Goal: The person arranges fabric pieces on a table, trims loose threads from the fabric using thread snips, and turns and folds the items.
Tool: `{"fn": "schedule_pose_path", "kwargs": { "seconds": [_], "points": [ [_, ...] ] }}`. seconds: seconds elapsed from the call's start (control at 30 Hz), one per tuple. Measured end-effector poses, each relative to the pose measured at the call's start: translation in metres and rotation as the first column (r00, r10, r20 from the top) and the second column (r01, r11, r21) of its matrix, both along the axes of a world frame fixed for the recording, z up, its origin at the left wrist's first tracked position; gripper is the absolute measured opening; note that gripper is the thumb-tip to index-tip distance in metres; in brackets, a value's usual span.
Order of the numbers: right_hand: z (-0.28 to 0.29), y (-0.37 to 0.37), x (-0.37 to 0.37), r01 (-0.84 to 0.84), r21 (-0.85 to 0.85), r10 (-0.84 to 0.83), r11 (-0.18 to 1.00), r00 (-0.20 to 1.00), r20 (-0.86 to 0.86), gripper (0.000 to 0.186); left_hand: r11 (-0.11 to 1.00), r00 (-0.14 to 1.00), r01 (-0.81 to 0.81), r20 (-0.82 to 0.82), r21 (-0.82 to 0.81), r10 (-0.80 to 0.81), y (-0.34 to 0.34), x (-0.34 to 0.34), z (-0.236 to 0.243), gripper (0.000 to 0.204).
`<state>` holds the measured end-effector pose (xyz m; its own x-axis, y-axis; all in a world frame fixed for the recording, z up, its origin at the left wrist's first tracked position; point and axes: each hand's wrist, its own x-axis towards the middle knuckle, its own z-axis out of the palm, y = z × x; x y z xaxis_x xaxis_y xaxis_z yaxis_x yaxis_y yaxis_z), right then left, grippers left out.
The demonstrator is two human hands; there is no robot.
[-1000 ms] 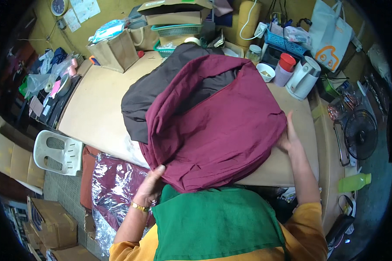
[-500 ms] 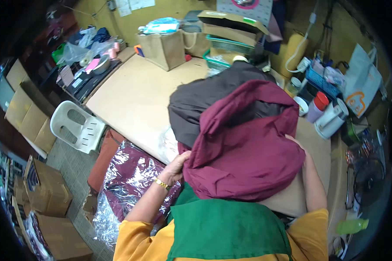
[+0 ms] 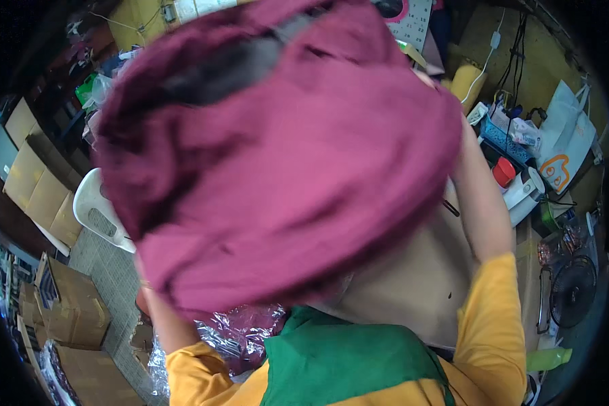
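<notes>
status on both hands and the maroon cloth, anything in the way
Left hand and right hand mostly hidden at edges of loose maroon cloth; grip unclear. Cloth raised, blurred, dark inside showing. It hides much of beige tabletop.

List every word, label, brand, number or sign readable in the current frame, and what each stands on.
White wall sheet with a pink ring: small printed numbers in rows, not copied here.
Pale carrier bag with handles: an orange cartoon-like figure; no wording legible.
Brown cardboard box at lower left: any print is too small to read.
Large maroon cloth piece: motion-blurred; no text visible.
</notes>
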<state>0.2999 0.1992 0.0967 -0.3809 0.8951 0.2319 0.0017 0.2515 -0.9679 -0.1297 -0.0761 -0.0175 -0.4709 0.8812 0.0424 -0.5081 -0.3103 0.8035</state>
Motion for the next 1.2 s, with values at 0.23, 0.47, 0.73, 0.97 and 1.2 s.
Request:
{"fn": "schedule_pose_path", "kwargs": {
  "seconds": [0.23, 0.47, 0.73, 0.97, 1.2],
  "points": [
    [0.008, 0.138, -0.162, -0.194, -0.085, 0.172, 0.977, 0.961, -0.219, 0.048, 0.892, 0.883, -0.433, -0.136, 0.129, 0.449, 0.024, -0.102, 0.042, 0.046],
    [-0.136, 0.236, -0.189, -0.273, -0.469, 0.275, 0.840, 0.959, -0.065, 0.048, 0.958, 0.974, -0.226, -0.057, -0.176, 0.220, 0.067, -0.027, -0.093, 0.052],
    [-0.206, 0.227, -0.181, -0.378, -0.491, 0.448, 0.785, 0.894, 0.027, 0.072, 0.972, 0.975, -0.079, 0.185, -0.221, 0.121, 0.087, 0.017, -0.156, 0.034],
    [-0.138, 0.173, -0.150, 0.045, -0.089, -0.010, 0.995, 0.932, 0.361, 0.045, 0.972, 0.995, -0.012, 0.091, -0.233, 0.034, 0.085, -0.042, -0.147, 0.048],
    [-0.210, 0.025, 0.069, 0.244, 0.638, -0.654, 0.730, 0.519, 0.550, 0.024, 0.710, -0.097, -0.561, -0.886, 0.425, 0.453, 0.096, 0.005, -0.021, 0.064]
  ]
}}
